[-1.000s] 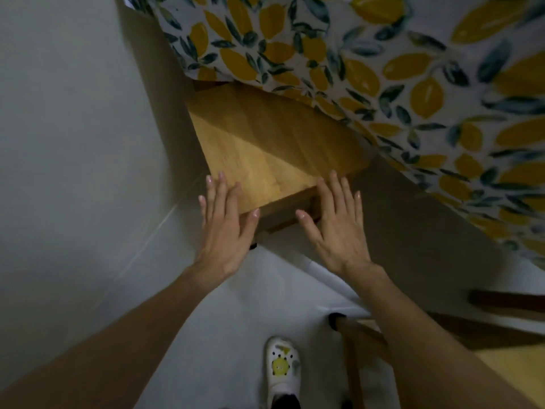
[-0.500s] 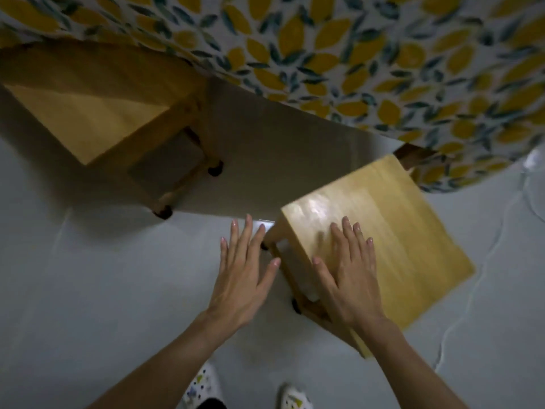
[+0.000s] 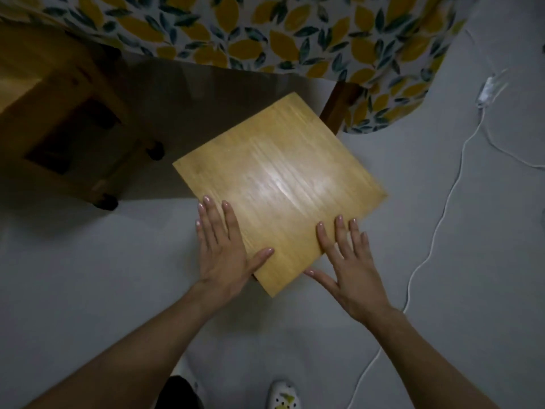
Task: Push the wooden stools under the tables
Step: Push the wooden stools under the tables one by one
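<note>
While half a second ago only the right hand (image 3: pixel 351 261) lay on the second wooden stool (image 3: pixel 280 187), now the left hand (image 3: pixel 222 246) is flat on its seat too, both open-palmed, gripping nothing; it stands just outside the lemon-print tablecloth (image 3: pixel 265 28), ready to push.

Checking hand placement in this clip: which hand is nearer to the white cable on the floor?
Right. The right hand rests on the stool seat's near right edge, on the side where the white cable runs. The left hand sits at the seat's left edge, farther away.
</note>
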### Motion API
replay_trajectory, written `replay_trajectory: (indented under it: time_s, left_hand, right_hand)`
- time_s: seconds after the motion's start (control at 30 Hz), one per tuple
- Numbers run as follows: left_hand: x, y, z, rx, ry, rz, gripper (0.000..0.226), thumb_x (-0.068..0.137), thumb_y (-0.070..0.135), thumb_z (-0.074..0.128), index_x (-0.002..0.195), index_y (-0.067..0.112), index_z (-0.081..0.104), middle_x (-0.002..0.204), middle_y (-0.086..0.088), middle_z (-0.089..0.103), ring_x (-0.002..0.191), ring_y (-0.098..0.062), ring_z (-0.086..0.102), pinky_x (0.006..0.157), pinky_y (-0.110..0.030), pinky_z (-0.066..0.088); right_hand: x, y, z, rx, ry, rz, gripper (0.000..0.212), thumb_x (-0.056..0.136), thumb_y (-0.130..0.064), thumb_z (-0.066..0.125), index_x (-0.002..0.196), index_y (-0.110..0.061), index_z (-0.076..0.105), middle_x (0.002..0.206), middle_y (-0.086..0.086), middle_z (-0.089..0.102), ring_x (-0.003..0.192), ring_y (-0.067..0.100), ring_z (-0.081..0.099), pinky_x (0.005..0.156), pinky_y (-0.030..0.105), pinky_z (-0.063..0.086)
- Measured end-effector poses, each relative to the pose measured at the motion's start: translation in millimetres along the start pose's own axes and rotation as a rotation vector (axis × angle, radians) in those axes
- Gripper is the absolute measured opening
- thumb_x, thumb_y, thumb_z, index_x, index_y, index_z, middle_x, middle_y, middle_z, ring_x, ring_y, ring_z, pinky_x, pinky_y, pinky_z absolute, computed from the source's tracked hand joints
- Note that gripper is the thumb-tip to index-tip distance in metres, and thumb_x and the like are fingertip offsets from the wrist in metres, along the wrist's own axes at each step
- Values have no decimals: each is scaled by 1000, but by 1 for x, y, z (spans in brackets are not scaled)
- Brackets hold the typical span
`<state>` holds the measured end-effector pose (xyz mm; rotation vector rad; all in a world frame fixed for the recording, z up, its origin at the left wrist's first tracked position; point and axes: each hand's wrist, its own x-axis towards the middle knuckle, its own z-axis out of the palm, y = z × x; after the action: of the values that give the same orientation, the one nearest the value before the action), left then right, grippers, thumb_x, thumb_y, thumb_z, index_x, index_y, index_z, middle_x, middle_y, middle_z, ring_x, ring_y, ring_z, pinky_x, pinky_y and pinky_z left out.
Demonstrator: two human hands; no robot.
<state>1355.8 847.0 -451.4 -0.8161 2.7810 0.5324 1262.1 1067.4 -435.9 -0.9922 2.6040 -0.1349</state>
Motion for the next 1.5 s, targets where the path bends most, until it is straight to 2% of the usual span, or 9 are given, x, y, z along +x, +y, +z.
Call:
replay_trajectory:
  time_s: [0.17,0.3,0.47,0.67,0.87,1.0,1.1,1.3,1.5]
  left_hand:
    - [9,0,-3,86,-17,-15,125,63,90,-6,146,-4,-8,151,-35,-16,141,-41,-17,114,-48,-3]
    - [28,1,-12,95,-27,-24,125,54,91,-15,142,2,-22,149,-34,-24,139,-39,-25,114,-46,-10]
    - [79,-2,-33,122,-51,-55,125,46,91,-22,136,5,-34,148,-33,-29,139,-40,-28,111,-43,-16]
    - [162,-7,-66,180,-79,-72,120,63,84,10,143,2,-26,149,-32,-29,141,-41,-26,116,-46,-11]
    - [246,-10,-92,190,-48,-70,117,68,83,11,145,0,-19,150,-35,-21,141,-44,-21,116,-49,-8]
    - [284,-13,-103,173,-58,-48,116,74,81,25,146,0,-17,150,-36,-20,141,-45,-19,115,-49,-11]
    - [298,-14,-109,161,-64,-32,115,76,79,28,145,0,-19,149,-37,-22,140,-46,-22,115,-50,-12]
    - [317,-14,-113,128,-87,-16,116,76,80,27,144,0,-23,148,-36,-25,139,-47,-25,116,-52,-11]
    - [319,-14,-114,99,-75,-8,118,76,80,29,143,-1,-23,148,-37,-25,138,-48,-25,114,-52,-12]
  right_hand:
    - [13,4,2,13,15,-51,78,91,-65,25,152,-17,24,158,23,18,145,44,9,114,52,16]
    - [37,8,-4,-19,20,-66,78,90,-62,26,149,-12,31,154,28,25,142,48,16,112,54,23]
    - [88,7,-22,-39,-15,-90,85,88,-68,18,151,-11,24,154,31,21,140,52,15,111,54,20]
    - [175,1,-53,-40,-54,-102,108,76,-82,-3,153,-10,14,155,35,8,140,57,3,113,55,9]
    - [267,-6,-84,-52,-42,-44,104,72,-73,17,153,-8,14,155,35,5,140,58,-1,115,61,11]
    - [302,-7,-95,-61,-51,-17,97,78,-67,34,154,-13,6,158,29,-1,143,52,-8,117,54,2]
    - [316,-7,-102,-84,-35,-25,100,74,-71,28,154,-13,11,158,30,5,143,54,-2,117,55,5]
    - [333,-4,-112,-129,-110,25,101,73,-73,20,152,-21,-14,159,22,-14,144,46,-18,116,48,-8]
    - [332,-3,-108,-111,-54,-3,101,74,-76,15,155,-16,4,159,27,2,145,48,-5,118,54,4]
